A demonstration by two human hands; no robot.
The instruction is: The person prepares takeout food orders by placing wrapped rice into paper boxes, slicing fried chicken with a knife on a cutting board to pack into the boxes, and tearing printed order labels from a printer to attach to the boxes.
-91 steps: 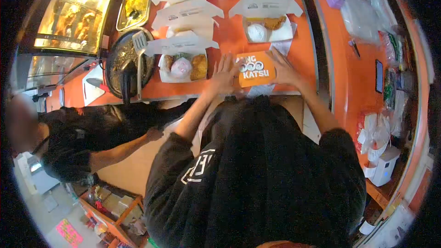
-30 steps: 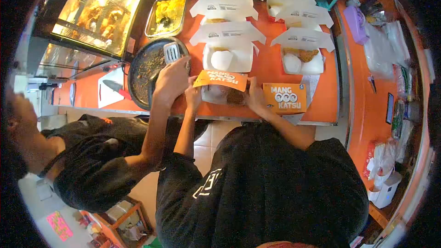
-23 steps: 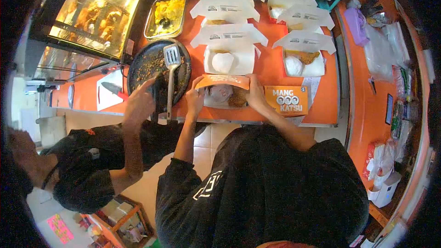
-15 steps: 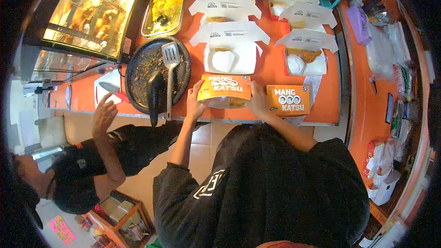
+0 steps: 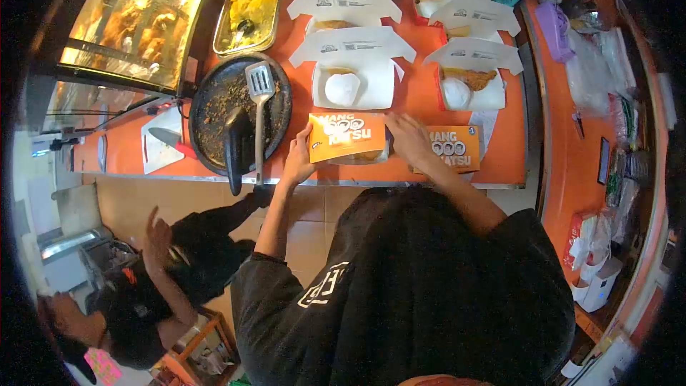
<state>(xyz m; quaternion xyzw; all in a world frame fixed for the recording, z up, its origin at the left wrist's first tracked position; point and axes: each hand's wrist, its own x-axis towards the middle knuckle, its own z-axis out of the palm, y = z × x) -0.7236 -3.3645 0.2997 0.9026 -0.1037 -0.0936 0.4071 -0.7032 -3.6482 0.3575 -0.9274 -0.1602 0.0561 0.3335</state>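
Note:
My left hand (image 5: 299, 162) grips the left edge of an orange-lidded food box (image 5: 348, 136) at the counter's front edge. The lid lies tilted over the box, and some food shows under its lower right side. My right hand (image 5: 410, 141) is at the box's right side, its fingers bent near the corner; whether they pinch anything is hidden. Just right of it is a closed orange box (image 5: 457, 149), partly behind my right hand. Behind the held box stands an open white box (image 5: 354, 88) with a white wrapped ball and a fried piece.
More open boxes (image 5: 471, 89) stand behind on the orange counter (image 5: 286, 164). On the left are a black pan (image 5: 207, 111), a spatula (image 5: 260, 111), a knife (image 5: 166, 136), a yellow food tray (image 5: 246, 18) and a lit display case (image 5: 132, 25). A co-worker (image 5: 143, 307) is at lower left.
The lid has come down over the held box since about a second ago. My right hand has shifted slightly right and up. The co-worker has moved away from the pan, toward the lower left.

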